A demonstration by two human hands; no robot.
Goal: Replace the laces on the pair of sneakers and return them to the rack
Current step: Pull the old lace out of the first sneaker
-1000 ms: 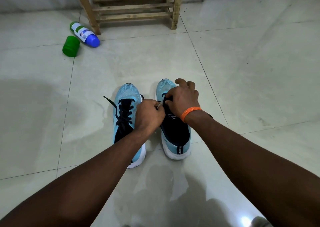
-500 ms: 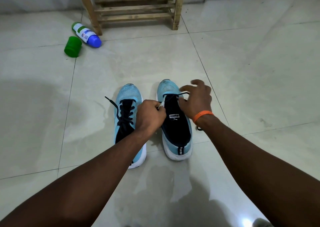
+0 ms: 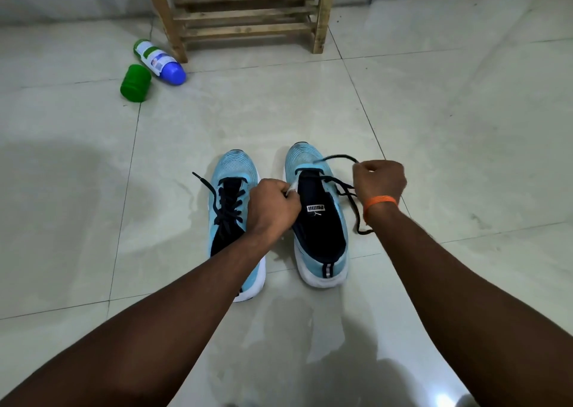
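**Tiled floor, pale wall, wooden rack**

A floor of large glossy pale-grey tiles [image 3: 465,112] is seen, crossed by thin dark grout lines. A bright spot of light is reflected at its bottom right edge, and a broad soft shadow is cast over its left side. At the top it is met by a rough whitish-grey wall [image 3: 62,3]. A low slatted rack of raw light-brown wood [image 3: 245,29] is stood there. Just beside its left leg a white plastic bottle with a blue end [image 3: 159,62] is laid on its side, a green ribbed plastic cap [image 3: 135,83] near it.
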